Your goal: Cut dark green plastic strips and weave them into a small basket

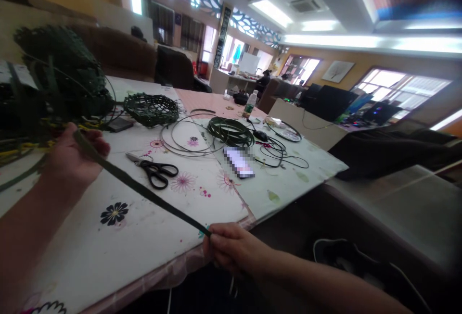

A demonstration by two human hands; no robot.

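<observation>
A flat dark green strip (139, 186) stretches in a straight slant between my two hands above the table. My left hand (74, 160), at the left, has its fingers curled around the strip's upper part. Beyond the table's near edge, my right hand (234, 249) pinches the lower part between thumb and fingers. Black-handled scissors (155, 169) lie with blades parted just beyond the strip. Behind my left hand stands a large dark green woven piece (68, 73), blurred, with loose strips and some yellow material around it. A small green woven basket (151, 108) rests farther back.
The flower-patterned table cover (144, 256) carries a coil of green strips (231, 131), thin wire loops (180, 136), a phone (238, 162), a black mouse (260, 135) with cable, and a plastic bottle (250, 104). Brown chairs (176, 69) stand behind the table.
</observation>
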